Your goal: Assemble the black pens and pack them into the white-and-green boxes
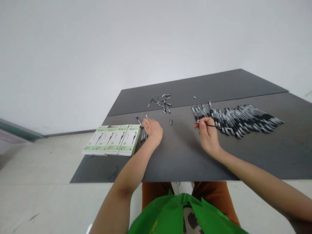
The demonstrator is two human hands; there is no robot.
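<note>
My right hand [209, 135] pinches a thin pen refill [216, 126], dark along most of its length with a pale bent-looking end at the right. It is held above the table, just in front of a wide heap of gel pens [253, 120] with clear barrels and black grips. On the left, my left hand [154, 130] is closed, palm down, over a few pen parts [138, 120] beside the boxes. A pale tip shows past its fingertips; what the fingers hold is hidden. Between the hands lies a short pen cap [171, 122].
Several white and green pen boxes [112, 140] lie side by side at the table's left edge. Loose caps and thin parts [166, 105] are scattered toward the back. A small pale piece [194, 97] lies alone on the dark table [175, 159], near the wall [156, 42].
</note>
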